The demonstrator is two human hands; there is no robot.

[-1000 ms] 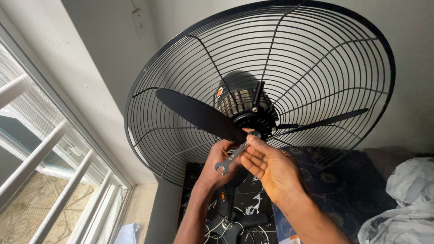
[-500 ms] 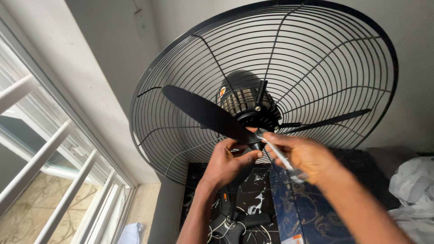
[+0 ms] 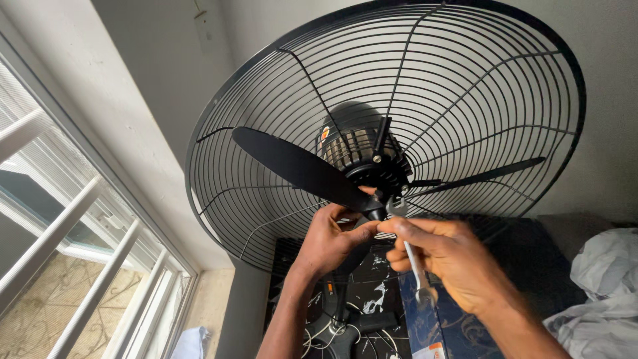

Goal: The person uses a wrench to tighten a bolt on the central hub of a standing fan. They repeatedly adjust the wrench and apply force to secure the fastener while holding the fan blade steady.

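From the head camera, a large black fan with a round wire-grille guard (image 3: 465, 86) fills the upper frame, tilted back toward a pale wall (image 3: 153, 80). Its dark motor housing (image 3: 352, 143) sits at the centre of the grille, and two flat black blades show: a broad one (image 3: 292, 166) reaching left and a thin, edge-on one (image 3: 485, 176) reaching right.

Just below the blade hub (image 3: 385, 183), the left hand (image 3: 332, 239) is closed around the root of the broad blade, with its thumb and fingers pressed against the hub's underside. The right hand (image 3: 452, 262) is clamped on a slim silver metal spanner (image 3: 413, 256), fingers wrapped round the shank; the tool's head sits at the hub, seemingly on a fastener, though the fingertips hide the contact. The two hands touch at the fingertips.

At left runs a window with white bars (image 3: 60, 233). Below the hands lies a black-and-white patterned surface (image 3: 372, 292), with crumpled white cloth (image 3: 605, 286) at the right edge.
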